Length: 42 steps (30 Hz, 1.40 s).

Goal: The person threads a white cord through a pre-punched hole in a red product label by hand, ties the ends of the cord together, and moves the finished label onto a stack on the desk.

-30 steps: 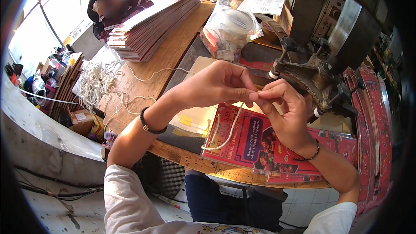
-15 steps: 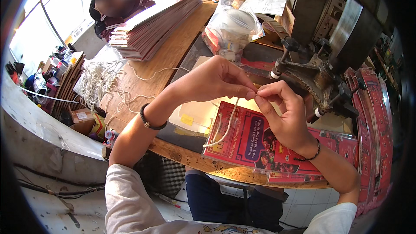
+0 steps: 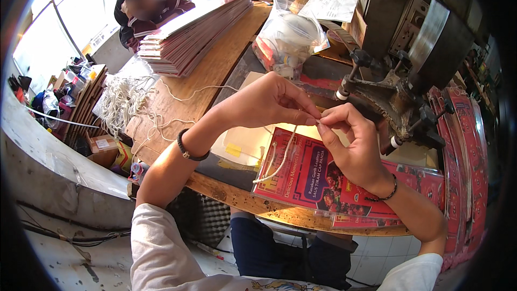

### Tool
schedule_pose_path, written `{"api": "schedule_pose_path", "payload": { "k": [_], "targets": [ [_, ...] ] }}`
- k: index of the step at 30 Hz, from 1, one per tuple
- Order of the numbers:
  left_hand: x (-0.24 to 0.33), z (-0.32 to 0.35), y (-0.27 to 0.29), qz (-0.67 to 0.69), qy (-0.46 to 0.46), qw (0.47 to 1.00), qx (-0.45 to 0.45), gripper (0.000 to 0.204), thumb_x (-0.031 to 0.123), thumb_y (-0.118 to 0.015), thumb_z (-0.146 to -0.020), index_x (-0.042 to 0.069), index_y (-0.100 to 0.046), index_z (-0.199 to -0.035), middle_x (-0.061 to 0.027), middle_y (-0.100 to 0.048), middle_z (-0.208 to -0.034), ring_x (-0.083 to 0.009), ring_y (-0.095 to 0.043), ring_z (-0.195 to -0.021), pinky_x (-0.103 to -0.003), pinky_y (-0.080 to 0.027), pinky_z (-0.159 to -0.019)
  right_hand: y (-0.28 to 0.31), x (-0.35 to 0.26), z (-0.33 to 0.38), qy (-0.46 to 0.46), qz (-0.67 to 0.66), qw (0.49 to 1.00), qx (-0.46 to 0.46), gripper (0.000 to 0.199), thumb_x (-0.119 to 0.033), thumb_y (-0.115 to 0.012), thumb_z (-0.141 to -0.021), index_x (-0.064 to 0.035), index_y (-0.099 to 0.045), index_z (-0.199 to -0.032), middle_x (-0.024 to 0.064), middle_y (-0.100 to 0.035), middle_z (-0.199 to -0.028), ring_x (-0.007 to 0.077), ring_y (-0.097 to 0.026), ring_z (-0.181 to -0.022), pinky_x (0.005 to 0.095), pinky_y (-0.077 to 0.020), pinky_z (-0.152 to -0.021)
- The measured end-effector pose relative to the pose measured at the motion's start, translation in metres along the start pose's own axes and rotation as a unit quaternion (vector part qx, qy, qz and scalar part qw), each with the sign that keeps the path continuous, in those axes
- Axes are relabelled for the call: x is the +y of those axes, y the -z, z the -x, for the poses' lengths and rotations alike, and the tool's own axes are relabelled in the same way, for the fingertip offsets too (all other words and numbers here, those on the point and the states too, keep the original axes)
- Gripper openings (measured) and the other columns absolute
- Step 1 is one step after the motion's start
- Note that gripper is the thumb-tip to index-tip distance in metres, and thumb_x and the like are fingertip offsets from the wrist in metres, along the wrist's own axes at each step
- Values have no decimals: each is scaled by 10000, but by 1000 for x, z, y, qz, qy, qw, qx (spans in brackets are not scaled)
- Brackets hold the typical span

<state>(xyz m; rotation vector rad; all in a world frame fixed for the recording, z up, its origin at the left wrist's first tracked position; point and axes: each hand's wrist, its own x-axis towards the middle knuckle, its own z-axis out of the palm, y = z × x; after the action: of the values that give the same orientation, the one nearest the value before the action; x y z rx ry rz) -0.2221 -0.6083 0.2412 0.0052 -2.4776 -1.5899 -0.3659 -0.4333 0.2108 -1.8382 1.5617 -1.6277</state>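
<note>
Over a red printed sheet [image 3: 301,189], my two hands meet fingertip to fingertip. A thin white cord [image 3: 281,165] loops across the sheet's left part and rises behind the fingers of my left hand [image 3: 269,101]. That hand is closed in a pinch, its thumb and forefinger at the cord's upper end. My right hand [image 3: 351,143] pinches at the same spot, thumb against forefinger. The bit between the fingertips is tiny and mostly hidden. The sheet looks glossy and lies near the table's front edge, partly under my right wrist.
A tall stack of sheets [image 3: 194,35] stands on the wooden table [image 3: 229,59], beside a heap of white cords [image 3: 121,99]. Behind my hands are a filled plastic bag [image 3: 288,37] and a metal machine [image 3: 396,83]. More red sheets [image 3: 466,145] stack at right. Other people sit beyond.
My left thumb and forefinger have shifted slightly at the meeting point, with a small gap now between them. The cord and sheet stay nearly in place.
</note>
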Motion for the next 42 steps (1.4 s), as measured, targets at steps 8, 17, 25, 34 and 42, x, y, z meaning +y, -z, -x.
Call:
{"api": "schedule_pose_path", "payload": {
  "k": [8,17,25,34,42],
  "targets": [
    [-10,-1,-2,-16,-44,999,16,188,93,-729,-867,4,-733,-1033,-40,-724,-880,-55,-624,-773,-227,-518,-717,0,-2,-1,4,1,1000,-5,86,-13,-655,-878,34,-590,-909,110,-669,-917,170,-674,-875,293,-540,-798],
    [-3,-1,-3,-111,-87,990,28,118,80,-744,-830,29,-742,-936,-31,-709,-819,-73,-599,-698,-232,-484,-633,-1,4,1,-19,-24,1000,4,87,-3,-650,-880,51,-589,-909,125,-682,-927,168,-686,-896,286,-550,-836],
    [-5,-2,-2,-115,-102,987,41,128,79,-745,-820,30,-744,-939,-37,-714,-831,-85,-608,-708,-241,-485,-640,-1,0,0,-10,-25,1000,3,93,-17,-660,-880,51,-605,-911,120,-689,-913,161,-688,-886,282,-549,-832],
    [-19,-4,-2,-63,-110,991,41,93,67,-735,-810,10,-725,-882,-19,-706,-804,-77,-596,-693,-233,-458,-631,0,-1,-1,-17,-9,1000,-3,107,-44,-673,-880,46,-622,-910,113,-692,-903,161,-685,-862,288,-543,-815],
    [-17,-2,-4,-68,-115,990,47,99,83,-746,-786,11,-718,-850,-13,-699,-785,-76,-607,-702,-238,-462,-640,1,-4,-1,-27,15,999,-9,122,-58,-674,-882,47,-633,-927,107,-702,-877,160,-695,-844,279,-538,-791]
  ]
}}
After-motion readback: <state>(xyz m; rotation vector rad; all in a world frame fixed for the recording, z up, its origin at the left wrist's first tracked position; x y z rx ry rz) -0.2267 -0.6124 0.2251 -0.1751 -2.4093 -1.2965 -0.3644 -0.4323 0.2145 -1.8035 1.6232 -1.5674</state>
